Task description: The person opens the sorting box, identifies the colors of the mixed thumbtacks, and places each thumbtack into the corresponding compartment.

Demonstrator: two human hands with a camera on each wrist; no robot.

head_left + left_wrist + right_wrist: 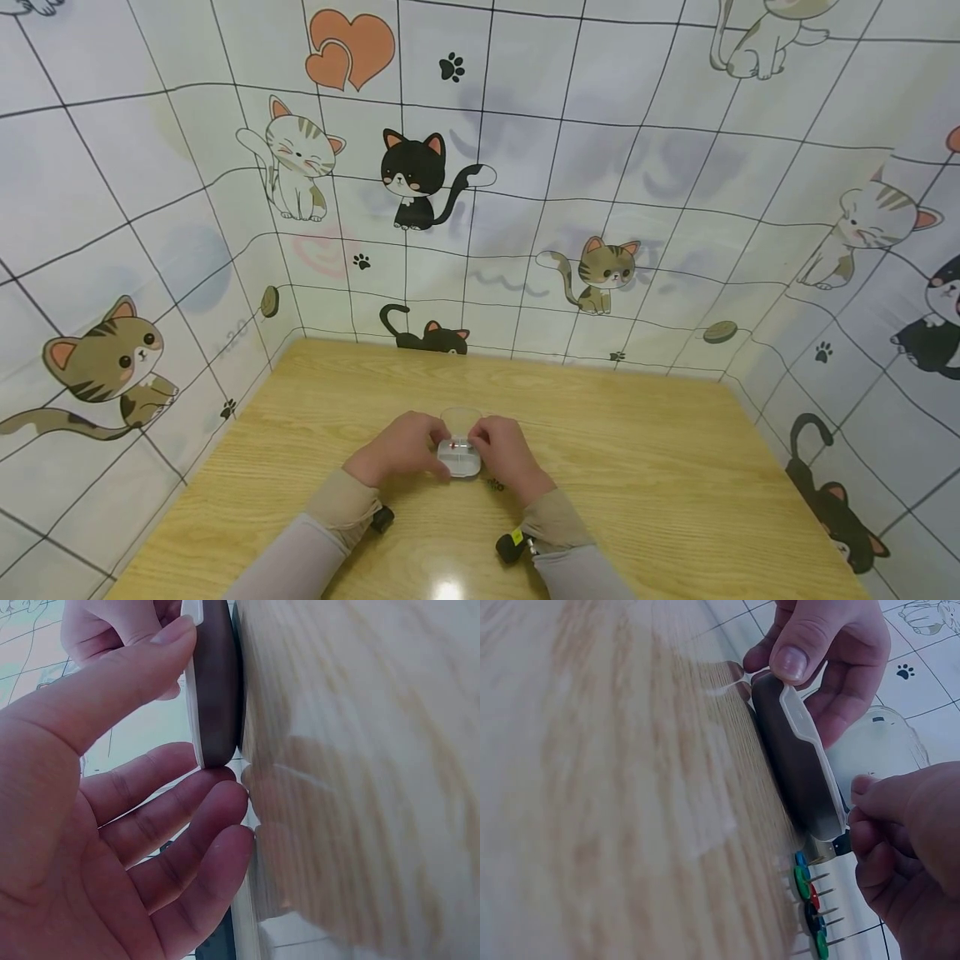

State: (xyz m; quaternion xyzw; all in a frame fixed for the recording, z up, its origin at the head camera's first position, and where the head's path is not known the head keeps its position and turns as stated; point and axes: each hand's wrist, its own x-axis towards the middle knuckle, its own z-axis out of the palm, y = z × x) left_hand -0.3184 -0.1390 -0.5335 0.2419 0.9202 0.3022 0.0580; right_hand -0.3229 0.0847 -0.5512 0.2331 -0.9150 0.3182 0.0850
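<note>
A small case (459,460) with a white inside, dark outer shell (791,757) and raised clear lid (877,746) sits on the table. My left hand (405,448) grips its left side, thumb on the rim and fingers around the far side in the left wrist view (112,795). On the opposite side, my right hand (510,454) has curled fingers, with thumb and forefinger pinching at the case's edge in the right wrist view (915,840). Whether a small part is between those fingertips is hidden. Tiny red and dark bits show inside the case.
Several coloured pins (810,900) with metal points lie in a row beside the case, near my right hand. The wooden table (637,467) has a shiny surface. Cat-patterned sheets (510,167) enclose its back and sides.
</note>
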